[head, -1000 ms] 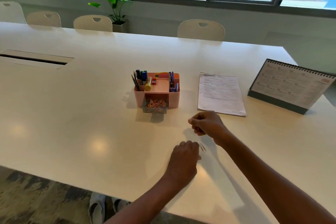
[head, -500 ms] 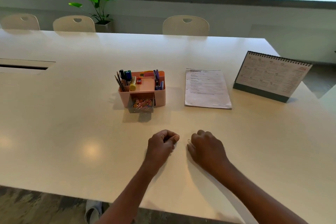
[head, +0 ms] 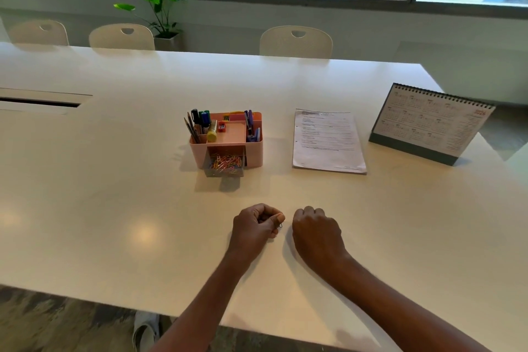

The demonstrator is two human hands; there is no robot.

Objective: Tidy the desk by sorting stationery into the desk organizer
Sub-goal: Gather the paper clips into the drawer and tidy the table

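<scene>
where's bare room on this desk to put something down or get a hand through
Free: table left of the organizer; the strip between its open drawer and the left hand, pinching a paper clip, and right hand; the gap between organizer and paper sheet. Tighter: sheet to calendar.

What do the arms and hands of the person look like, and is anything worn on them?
Both forearms are bare as far as the frame edge: no sleeves show. The left hand and the right hand wear no gloves, and no watch, bracelet or ring is visible on them.
</scene>
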